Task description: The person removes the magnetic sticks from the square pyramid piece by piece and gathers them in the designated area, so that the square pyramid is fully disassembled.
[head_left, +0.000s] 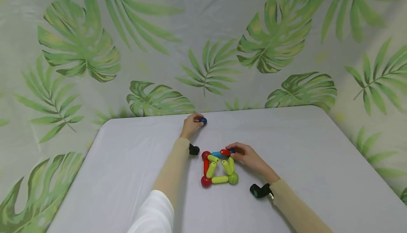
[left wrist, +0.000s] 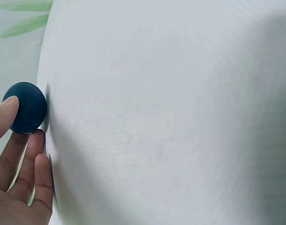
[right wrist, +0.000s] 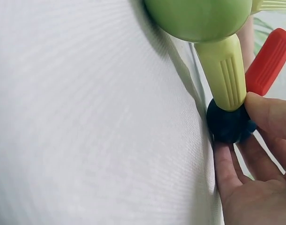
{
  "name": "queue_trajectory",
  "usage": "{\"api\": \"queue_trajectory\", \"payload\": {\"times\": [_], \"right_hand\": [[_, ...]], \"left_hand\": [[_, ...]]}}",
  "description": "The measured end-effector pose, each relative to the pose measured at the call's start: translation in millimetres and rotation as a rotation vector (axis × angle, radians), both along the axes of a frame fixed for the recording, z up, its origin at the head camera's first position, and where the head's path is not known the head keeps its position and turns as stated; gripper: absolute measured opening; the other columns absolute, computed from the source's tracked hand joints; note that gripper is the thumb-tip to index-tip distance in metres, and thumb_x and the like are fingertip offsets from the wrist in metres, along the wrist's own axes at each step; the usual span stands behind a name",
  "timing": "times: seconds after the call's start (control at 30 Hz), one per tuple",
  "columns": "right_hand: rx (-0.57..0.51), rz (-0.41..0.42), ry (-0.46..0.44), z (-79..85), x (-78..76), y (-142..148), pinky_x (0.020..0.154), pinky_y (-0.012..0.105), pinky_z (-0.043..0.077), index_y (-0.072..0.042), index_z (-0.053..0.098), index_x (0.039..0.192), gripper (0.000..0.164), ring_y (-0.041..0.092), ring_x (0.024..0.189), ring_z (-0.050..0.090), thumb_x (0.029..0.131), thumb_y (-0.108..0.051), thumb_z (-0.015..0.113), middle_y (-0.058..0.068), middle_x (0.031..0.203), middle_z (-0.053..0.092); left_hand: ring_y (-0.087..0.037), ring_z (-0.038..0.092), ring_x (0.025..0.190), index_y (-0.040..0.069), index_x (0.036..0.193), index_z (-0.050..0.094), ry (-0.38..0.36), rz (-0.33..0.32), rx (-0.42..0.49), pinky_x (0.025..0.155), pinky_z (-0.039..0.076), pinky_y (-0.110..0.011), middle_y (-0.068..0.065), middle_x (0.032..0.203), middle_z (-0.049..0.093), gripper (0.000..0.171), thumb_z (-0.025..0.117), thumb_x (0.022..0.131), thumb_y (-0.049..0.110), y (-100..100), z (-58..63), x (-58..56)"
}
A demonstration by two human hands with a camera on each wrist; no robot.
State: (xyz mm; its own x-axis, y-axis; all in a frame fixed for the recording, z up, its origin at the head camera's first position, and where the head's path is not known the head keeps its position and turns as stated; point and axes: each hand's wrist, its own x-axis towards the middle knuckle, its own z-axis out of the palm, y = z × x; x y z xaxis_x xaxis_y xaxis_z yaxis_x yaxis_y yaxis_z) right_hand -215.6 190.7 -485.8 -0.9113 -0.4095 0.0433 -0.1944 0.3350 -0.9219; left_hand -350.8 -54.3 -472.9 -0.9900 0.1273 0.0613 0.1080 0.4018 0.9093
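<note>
Near the table's far edge, my left hand (head_left: 192, 124) pinches a dark blue ball (left wrist: 28, 108) between thumb and fingers. My right hand (head_left: 249, 157) grips another dark blue ball (right wrist: 227, 121) at the back right corner of a square frame of rods and balls. The frame's other corners are a back red ball (head_left: 206, 155), a front red ball (head_left: 206, 181) and a green ball (head_left: 233, 178). A red rod (right wrist: 269, 62) sticks up beside my right thumb. Yellow-green rods (head_left: 220, 180) and a blue rod (head_left: 217, 154) make up other parts.
The frame stands on a white-covered table (head_left: 127, 176). Behind the table hangs a leaf-patterned cloth (head_left: 210, 21). Black wrist cameras show beside the left sleeve (head_left: 173, 166) and the right sleeve (head_left: 294, 203).
</note>
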Motion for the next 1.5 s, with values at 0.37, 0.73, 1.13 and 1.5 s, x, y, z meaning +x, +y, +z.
{"api": "queue_trajectory", "payload": {"times": [0.37, 0.73, 1.13, 1.5], "right_hand": [[-0.004, -0.008, -0.043, -1.7, -1.7, -2, 0.102, 0.048, 0.037, -0.002, 0.058, 0.124, 0.03, 0.034, 0.121, 0.048, 0.096, -0.011, 0.059, 0.016, 0.129, 0.054], [0.001, -0.016, -0.045, -2.0, -2.1, 3, 0.101, 0.049, 0.038, -0.002, 0.056, 0.127, 0.033, 0.033, 0.119, 0.049, 0.096, -0.012, 0.058, 0.016, 0.129, 0.054], [-0.019, 0.006, -0.032, 0.2, 0.1, -2, 0.099, 0.048, 0.04, 0.002, 0.055, 0.126, 0.032, 0.035, 0.118, 0.05, 0.097, -0.011, 0.056, 0.019, 0.129, 0.054], [-0.004, -0.012, -0.033, -0.9, 0.3, -2, 0.102, 0.049, 0.037, -0.001, 0.057, 0.125, 0.03, 0.034, 0.119, 0.049, 0.097, -0.013, 0.057, 0.018, 0.129, 0.054]], "left_hand": [[-0.036, 0.052, 0.114, 0.003, 0.13, 0.055, 0.06, -0.037, 0.011, 0.093, 0.044, -0.043, -0.022, 0.131, 0.051, 0.041, 0.064, 0.09, 0.001, -12, 10.6, 15.3], [-0.022, 0.054, 0.109, 0.006, 0.112, 0.064, 0.093, -0.651, -0.105, 0.094, 0.044, -0.039, -0.003, 0.112, 0.063, 0.02, 0.062, 0.091, 0.005, -21, 20.7, 92.5], [-0.012, 0.055, 0.086, 0.01, 0.101, 0.065, 0.337, -0.596, -0.337, 0.082, 0.047, -0.026, 0.002, 0.097, 0.063, 0.011, 0.065, 0.09, 0.007, -7, 11.6, 117.3], [-0.017, 0.058, 0.091, 0.008, 0.104, 0.069, 0.243, -0.236, -0.24, 0.083, 0.049, -0.034, -0.003, 0.101, 0.066, 0.019, 0.071, 0.085, 0.006, -49, 6.7, 87.3]]}}
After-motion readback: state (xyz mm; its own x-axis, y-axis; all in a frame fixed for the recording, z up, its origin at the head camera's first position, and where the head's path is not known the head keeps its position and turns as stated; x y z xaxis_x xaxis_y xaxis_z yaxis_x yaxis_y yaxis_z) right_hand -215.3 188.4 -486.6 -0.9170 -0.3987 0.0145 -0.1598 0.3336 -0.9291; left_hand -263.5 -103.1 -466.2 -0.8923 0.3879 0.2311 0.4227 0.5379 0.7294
